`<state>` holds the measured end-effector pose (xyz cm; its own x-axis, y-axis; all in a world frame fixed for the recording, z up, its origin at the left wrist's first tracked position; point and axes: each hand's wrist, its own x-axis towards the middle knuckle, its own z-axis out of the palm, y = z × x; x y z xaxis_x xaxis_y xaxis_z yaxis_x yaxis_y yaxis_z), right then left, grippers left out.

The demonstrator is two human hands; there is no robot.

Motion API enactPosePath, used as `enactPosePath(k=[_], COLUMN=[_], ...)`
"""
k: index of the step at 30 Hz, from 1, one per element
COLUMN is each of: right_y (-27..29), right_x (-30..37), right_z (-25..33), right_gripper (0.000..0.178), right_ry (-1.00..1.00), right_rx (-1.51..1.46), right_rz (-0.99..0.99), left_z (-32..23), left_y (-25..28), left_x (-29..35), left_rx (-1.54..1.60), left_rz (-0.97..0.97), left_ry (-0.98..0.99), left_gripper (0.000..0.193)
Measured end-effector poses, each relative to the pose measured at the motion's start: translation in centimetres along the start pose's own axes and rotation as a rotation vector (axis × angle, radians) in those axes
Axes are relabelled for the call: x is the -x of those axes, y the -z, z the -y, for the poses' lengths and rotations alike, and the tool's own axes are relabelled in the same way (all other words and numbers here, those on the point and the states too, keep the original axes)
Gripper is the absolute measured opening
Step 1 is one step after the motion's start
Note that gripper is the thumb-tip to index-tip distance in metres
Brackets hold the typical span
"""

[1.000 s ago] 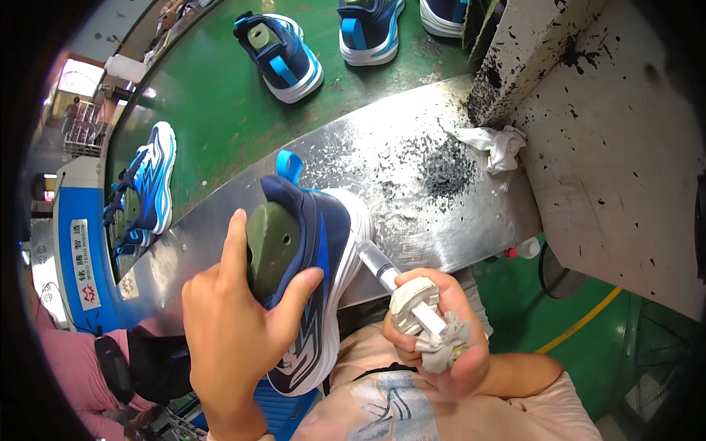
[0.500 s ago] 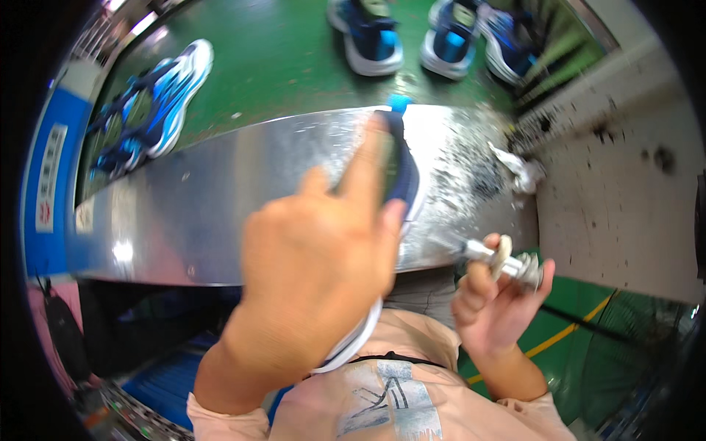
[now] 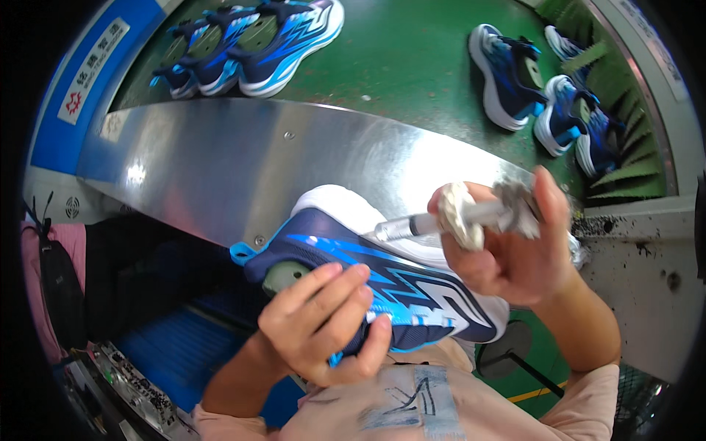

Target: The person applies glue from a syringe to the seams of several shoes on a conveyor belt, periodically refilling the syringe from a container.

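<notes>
A navy and blue sneaker [image 3: 334, 224] with a thick white sole is held on its side in front of my body, heel to the left and toe to the right. My left hand [image 3: 323, 320] is closed around its collar and lacing side, beside a dark green insert [image 3: 285, 276] in the opening. My right hand [image 3: 518, 257] grips a clear syringe [image 3: 412, 226] wrapped with off-white material around its finger flange and plunger end. The syringe's tip points left, at the line where upper and sole meet; whether it touches cannot be made out.
A shiny metal ledge [image 3: 243, 154] runs across behind the sneaker. Beyond it lies a green surface [image 3: 412, 44] with several similar sneakers [image 3: 287, 51] at far left and more sneakers [image 3: 507, 81] at far right. Green bristle-like strips [image 3: 640, 140] hang at the right, above a stained pale panel [image 3: 647, 250].
The sneaker has turned from pointing away to lying sideways, nearer me. My left hand has shifted down onto its collar side, and my right hand has raised the syringe to the sole edge. The view has swung.
</notes>
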<state>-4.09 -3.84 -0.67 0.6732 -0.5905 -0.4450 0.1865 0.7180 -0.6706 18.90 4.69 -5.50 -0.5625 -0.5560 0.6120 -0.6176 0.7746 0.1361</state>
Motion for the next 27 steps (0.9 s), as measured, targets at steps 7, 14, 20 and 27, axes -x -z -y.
enactPosePath(k=[7,14,20,27], right_y=[-1.6,0.5,2.0,4.2], right_x=[2.7,7.0,11.7,16.3], right_z=[0.5,-0.3,-2.0,-6.0], right_gripper=[0.108,0.107,0.104,0.107], right_ry=[-0.115,-0.117,0.021,0.227], right_rx=[0.17,0.06,-0.001,-0.11], right_rz=[-0.062,-0.116,-0.072,-0.129], left_z=[-2.2,-2.8,-4.2,-3.6], left_y=[-1.3,-1.4,-1.1,-1.5], left_x=[2.8,5.0,5.9,4.5], left_rx=[-0.119,-0.147,-0.271,-0.291], left_rz=[-0.039,0.01,0.062,0.048], left_ry=[0.144,0.146,0.238,0.221], left_gripper=[0.024,0.03,0.035,0.031])
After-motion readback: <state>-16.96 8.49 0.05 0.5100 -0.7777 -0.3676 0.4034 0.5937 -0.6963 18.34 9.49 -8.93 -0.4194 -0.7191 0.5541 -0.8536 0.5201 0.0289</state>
